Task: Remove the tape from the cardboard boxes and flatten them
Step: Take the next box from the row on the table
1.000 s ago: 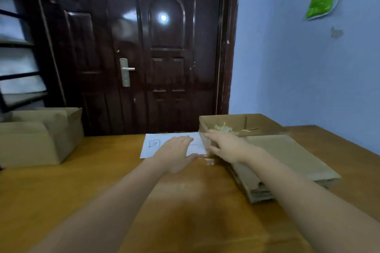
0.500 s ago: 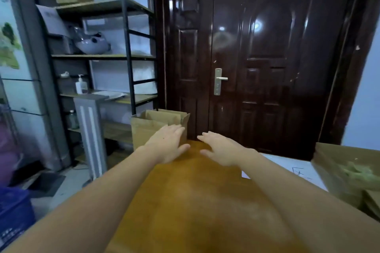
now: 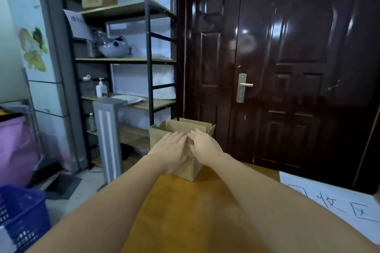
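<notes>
An open brown cardboard box (image 3: 186, 172) stands on the far left corner of the wooden table (image 3: 195, 211), its top flaps raised. Both my hands reach forward onto its near side. My left hand (image 3: 170, 150) lies flat against the box's near wall with the fingers straight. My right hand (image 3: 203, 146) rests beside it, fingertips at the near top edge. The two hands almost touch each other. No tape shows on the visible parts of the box. The near wall is mostly hidden behind my hands.
A white paper sheet (image 3: 339, 207) with handwritten characters lies on the table at the right. Beyond the table stand a dark door (image 3: 287, 68), a metal shelf rack (image 3: 150, 57) and a grey pillar (image 3: 107, 129). A blue basket (image 3: 20, 215) sits on the floor at the left.
The view swung left, away from the flattened cardboard stack. Both hands travelled across the table to the open box at its left corner and now touch it.
</notes>
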The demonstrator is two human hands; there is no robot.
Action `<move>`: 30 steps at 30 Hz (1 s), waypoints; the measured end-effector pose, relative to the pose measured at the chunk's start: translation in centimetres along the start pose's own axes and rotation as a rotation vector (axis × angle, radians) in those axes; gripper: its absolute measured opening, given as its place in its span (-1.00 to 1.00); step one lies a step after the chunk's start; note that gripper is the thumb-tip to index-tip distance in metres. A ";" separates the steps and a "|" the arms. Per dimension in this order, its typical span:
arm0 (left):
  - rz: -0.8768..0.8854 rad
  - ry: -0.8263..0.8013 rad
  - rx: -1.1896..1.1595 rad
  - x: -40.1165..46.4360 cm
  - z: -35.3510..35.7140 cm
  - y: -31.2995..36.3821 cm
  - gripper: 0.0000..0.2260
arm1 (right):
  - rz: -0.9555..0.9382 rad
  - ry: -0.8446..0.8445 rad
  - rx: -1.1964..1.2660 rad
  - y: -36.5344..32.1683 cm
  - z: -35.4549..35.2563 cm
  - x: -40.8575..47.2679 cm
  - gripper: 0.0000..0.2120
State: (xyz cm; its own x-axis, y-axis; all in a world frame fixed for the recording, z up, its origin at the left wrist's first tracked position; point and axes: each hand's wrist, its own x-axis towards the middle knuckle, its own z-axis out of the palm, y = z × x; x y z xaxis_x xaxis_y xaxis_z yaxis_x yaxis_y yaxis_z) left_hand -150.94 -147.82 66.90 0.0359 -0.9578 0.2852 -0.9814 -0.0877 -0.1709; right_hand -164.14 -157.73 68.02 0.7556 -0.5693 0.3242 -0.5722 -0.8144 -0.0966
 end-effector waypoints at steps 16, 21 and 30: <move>-0.032 -0.028 -0.009 -4.6 -2.3 0.5 -0.33 | 0.062 0.215 0.252 0.3 -2.1 -10.4 -0.69; 0.023 -0.006 -0.021 -6.5 -3.8 3.3 -0.22 | 0.131 0.252 0.271 3.4 -4.3 -17.1 -0.74; 0.238 -0.009 -0.042 -7.1 -4.7 13.9 -0.47 | 0.189 0.236 0.233 7.9 -8.6 -29.2 -0.76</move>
State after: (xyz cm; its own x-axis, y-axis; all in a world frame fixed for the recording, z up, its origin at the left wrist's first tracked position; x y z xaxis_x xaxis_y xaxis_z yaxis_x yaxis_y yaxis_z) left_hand -165.73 -140.92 66.92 -0.1957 -0.9527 0.2327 -0.9694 0.1520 -0.1929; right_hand -193.43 -146.59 65.87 0.5340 -0.6924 0.4853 -0.5861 -0.7168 -0.3778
